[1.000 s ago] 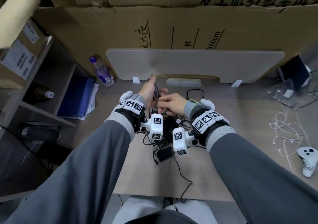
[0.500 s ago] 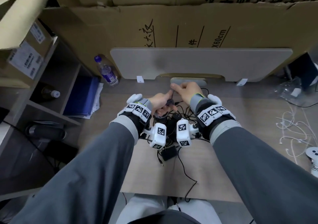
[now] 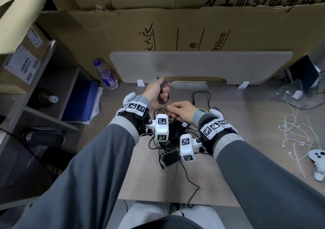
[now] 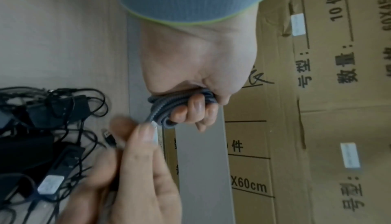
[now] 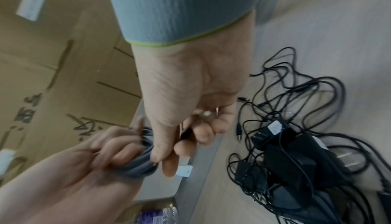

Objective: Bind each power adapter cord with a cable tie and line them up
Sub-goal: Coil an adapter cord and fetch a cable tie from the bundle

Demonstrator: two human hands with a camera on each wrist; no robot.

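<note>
My left hand (image 3: 154, 95) grips a coil of grey braided cord (image 3: 162, 96) above the far side of the table; its fingers curl round the loops of the coil (image 4: 180, 103). My right hand (image 3: 182, 112), just nearer me, pinches the loose end of that cord (image 4: 148, 124) between thumb and fingers. In the right wrist view the right hand (image 5: 190, 93) holds the end beside the coil (image 5: 137, 165) in the left hand (image 5: 74, 169). A tangled pile of black power adapters (image 3: 171, 157) and thin black cords lies under my wrists, partly hidden by them.
Loose white ties (image 3: 295, 132) and a white controller (image 3: 318, 163) lie at the table's right. A grey board (image 3: 200, 66) leans on cardboard boxes (image 3: 175, 26) behind the table. A plastic bottle (image 3: 107, 75) stands at the back left, beside shelves (image 3: 44, 95).
The left hand has raised the coil up and away from the pile. The right hand has drawn back from the far side and now pinches the cord's end below the coil.
</note>
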